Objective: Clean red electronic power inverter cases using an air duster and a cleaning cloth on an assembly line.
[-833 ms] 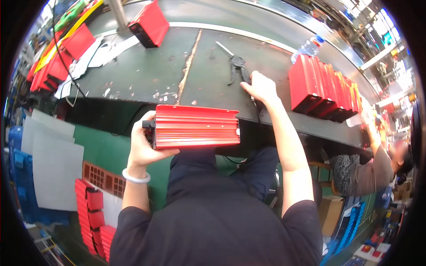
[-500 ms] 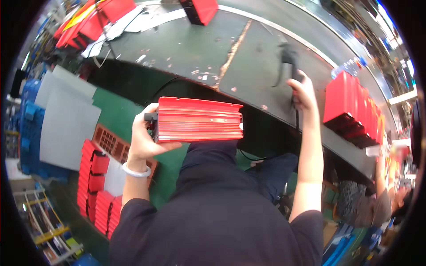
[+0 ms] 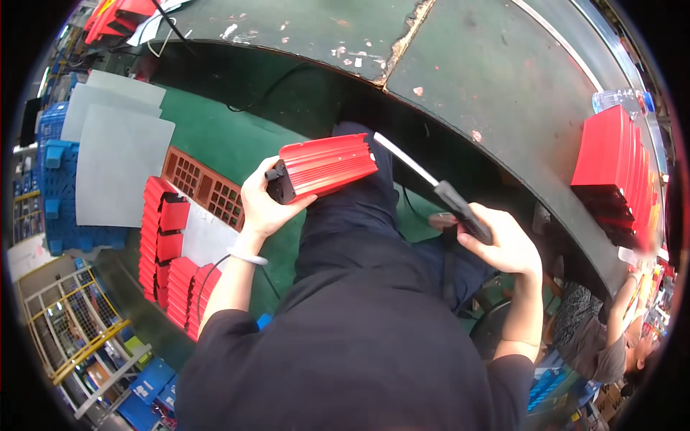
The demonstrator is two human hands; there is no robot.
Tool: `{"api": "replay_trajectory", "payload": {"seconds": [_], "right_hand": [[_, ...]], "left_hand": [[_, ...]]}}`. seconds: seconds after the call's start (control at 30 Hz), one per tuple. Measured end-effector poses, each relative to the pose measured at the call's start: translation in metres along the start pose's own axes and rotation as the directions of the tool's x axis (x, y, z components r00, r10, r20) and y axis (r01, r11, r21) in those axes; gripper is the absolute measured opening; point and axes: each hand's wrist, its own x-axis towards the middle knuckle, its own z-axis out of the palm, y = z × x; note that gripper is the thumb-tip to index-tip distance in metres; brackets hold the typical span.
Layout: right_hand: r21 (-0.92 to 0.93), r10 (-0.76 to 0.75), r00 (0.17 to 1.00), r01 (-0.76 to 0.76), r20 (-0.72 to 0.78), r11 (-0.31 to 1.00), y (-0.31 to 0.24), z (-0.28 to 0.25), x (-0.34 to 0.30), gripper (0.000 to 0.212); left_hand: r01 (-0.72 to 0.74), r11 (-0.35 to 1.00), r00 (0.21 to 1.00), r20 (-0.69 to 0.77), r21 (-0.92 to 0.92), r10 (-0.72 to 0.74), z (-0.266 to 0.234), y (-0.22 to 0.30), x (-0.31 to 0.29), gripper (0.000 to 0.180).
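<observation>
A red ribbed metal case with a black end plate is held up in front of my body. My left hand grips it at that black end, thumb along the lower edge. In my right hand is a black-handled tool with a long, straight, silvery metal shaft; its exact kind I cannot make out. The fingers are closed round the handle. The shaft points up and left, its tip close to the case's right end; whether they touch I cannot tell.
A dark workbench with a worn edge runs across the far side. Red cases stand on it at the right beside a plastic bottle. At left are stacked red cases, a brown perforated crate and grey sheets. Another person sits at right.
My right hand has come down and nearer from above the bench, bringing the tool's shaft beside the case. The case has tilted, its right end higher. The view has shifted.
</observation>
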Motion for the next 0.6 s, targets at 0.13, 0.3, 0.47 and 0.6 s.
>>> {"api": "replay_trajectory", "payload": {"seconds": [0.13,0.3,0.47,0.6], "right_hand": [[-0.354,0.173,0.983,-0.183,-0.059,0.917,0.011,0.008,0.007,0.027],[-0.372,0.188,0.982,-0.177,-0.006,0.911,0.005,0.01,0.017,0.028],[-0.402,0.239,0.971,-0.22,-0.002,0.889,0.004,0.004,0.02,0.029],[-0.371,0.182,0.983,-0.173,-0.01,0.912,0.007,0.006,0.016,0.029]], "left_hand": [[-0.008,0.999,1.0,0.011,0.036,0.008,0.0,-0.006,0.007,0.06],[0.014,0.999,0.999,0.046,0.047,-0.017,0.01,0.0,0.013,0.059],[0.017,1.0,0.998,0.056,0.008,-0.018,0.015,-0.005,0.017,0.059],[-0.009,0.999,0.997,0.079,0.035,0.007,0.016,-0.004,0.02,0.059]]}}
